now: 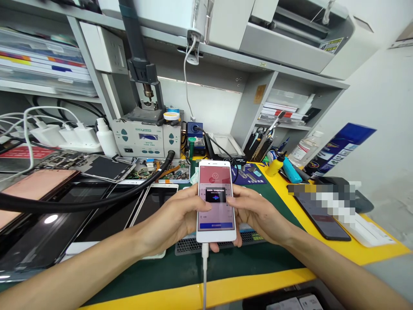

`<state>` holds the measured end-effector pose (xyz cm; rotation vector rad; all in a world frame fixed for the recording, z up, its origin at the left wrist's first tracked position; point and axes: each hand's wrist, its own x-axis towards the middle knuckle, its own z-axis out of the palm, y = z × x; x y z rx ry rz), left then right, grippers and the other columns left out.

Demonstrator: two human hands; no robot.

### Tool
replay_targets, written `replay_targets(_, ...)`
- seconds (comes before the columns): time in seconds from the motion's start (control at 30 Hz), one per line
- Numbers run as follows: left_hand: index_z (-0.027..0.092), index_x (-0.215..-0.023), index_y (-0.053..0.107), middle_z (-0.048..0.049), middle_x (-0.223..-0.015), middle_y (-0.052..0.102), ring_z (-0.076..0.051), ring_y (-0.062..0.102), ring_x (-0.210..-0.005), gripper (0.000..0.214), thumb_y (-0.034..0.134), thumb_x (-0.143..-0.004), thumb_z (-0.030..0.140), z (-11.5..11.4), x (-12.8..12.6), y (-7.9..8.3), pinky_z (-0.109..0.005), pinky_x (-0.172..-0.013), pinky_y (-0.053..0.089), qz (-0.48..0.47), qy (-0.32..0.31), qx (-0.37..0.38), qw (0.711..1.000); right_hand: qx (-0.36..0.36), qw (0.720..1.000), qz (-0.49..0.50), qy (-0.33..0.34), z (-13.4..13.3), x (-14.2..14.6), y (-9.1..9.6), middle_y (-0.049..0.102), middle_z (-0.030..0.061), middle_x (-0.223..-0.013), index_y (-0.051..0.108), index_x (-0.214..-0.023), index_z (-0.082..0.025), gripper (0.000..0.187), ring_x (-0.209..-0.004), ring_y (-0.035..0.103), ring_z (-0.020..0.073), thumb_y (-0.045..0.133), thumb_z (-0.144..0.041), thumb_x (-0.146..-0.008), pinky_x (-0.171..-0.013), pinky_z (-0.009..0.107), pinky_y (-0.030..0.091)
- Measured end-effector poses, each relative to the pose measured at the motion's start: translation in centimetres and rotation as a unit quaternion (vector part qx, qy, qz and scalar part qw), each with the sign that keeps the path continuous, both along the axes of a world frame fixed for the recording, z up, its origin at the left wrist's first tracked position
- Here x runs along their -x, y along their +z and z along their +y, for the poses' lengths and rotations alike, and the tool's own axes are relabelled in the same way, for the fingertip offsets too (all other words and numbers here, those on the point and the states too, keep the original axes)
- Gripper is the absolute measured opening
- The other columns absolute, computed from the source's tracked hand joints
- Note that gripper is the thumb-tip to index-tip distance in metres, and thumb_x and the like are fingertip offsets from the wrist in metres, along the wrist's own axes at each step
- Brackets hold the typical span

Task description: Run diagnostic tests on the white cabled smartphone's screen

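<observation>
White phone (216, 212) clamped at sides by fingers of L hand (181, 209) & R hand (258, 207); prob. light, stiff, slick, fragile; best held by edges, w/o tugging cable (205, 262)

Single head-worn view, facing forward and down over the workbench (155, 297), hands (182, 209) close

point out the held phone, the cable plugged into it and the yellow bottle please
held phone (216, 201): head view, middle of its lit screen
cable (204, 277): head view, on the cord below its plug
yellow bottle (274, 166): head view, on its body
</observation>
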<state>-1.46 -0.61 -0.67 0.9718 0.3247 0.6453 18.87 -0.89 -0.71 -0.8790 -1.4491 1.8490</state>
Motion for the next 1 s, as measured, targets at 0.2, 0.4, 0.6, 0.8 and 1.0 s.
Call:
replay_targets(0.2, 0.018, -0.129, 0.055, -0.0166, -0.105, 0.071, -0.028, 0.070, -0.087, 0.039, 0.045, -0.091, 0.015, -0.06, 0.06, -0.04, -0.035, -0.063, 0.055, 0.011, 0.012, 0.004, 1.000, -0.004, 1.000, -0.009, 0.001, -0.06, 0.04, 0.21, 0.068, 0.0086, -0.082, 0.051, -0.133, -0.018, 0.041, -0.058, 0.065, 0.0175, 0.050, -0.034, -0.095, -0.042, 0.025, 0.051)
replay_targets(0.4, 0.018, -0.130, 0.054, -0.0163, -0.105, 0.070, -0.028, 0.070, -0.086, 0.040, 0.045, -0.091, 0.015, -0.04, 0.09, -0.12, -0.036, -0.063, 0.056, 0.010, 0.013, 0.005, 1.000, 0.000, 1.000, -0.008, 0.000, -0.05, 0.07, 0.28, 0.068, 0.0091, -0.083, 0.052, -0.132, -0.018, 0.041, -0.060, 0.066, 0.0186, 0.051, -0.033, -0.094, -0.042, 0.026, 0.052)
replay_targets(0.6, 0.017, -0.130, 0.054, -0.0171, -0.106, 0.070, -0.029, 0.070, -0.087, 0.040, 0.046, -0.091, 0.016, -0.10, 0.11, 0.01, -0.037, -0.064, 0.055, 0.019, 0.014, 0.006, 1.000, 0.001, 1.000, -0.007, 0.000, -0.03, 0.12, 0.30, 0.068, 0.0096, -0.086, 0.050, -0.133, -0.018, 0.043, -0.060, 0.066, 0.0184, 0.051, -0.033, -0.093, -0.042, 0.026, 0.052)
replay_targets(0.8, 0.018, -0.130, 0.053, -0.0171, -0.106, 0.070, -0.029, 0.070, -0.087, 0.040, 0.046, -0.091, 0.017, -0.06, 0.15, -0.12, -0.037, -0.064, 0.056, 0.020, 0.014, 0.006, 1.000, 0.004, 1.000, -0.013, 0.007, -0.04, 0.05, 0.40, 0.070, 0.0099, -0.087, 0.049, -0.134, -0.019, 0.043, -0.053, 0.064, 0.0158, 0.050, -0.034, -0.094, -0.042, 0.025, 0.052)
replay_targets(1.0, 0.018, -0.130, 0.053, -0.0170, -0.106, 0.070, -0.029, 0.070, -0.086, 0.041, 0.047, -0.090, 0.017, -0.05, 0.16, -0.16, -0.037, -0.062, 0.056, 0.025, 0.020, 0.010, 0.999, 0.006, 1.000, -0.009, 0.002, -0.06, 0.04, 0.42, 0.070, 0.0099, -0.088, 0.050, -0.134, -0.019, 0.043, -0.055, 0.065, 0.0163, 0.051, -0.034, -0.093, -0.043, 0.025, 0.052)
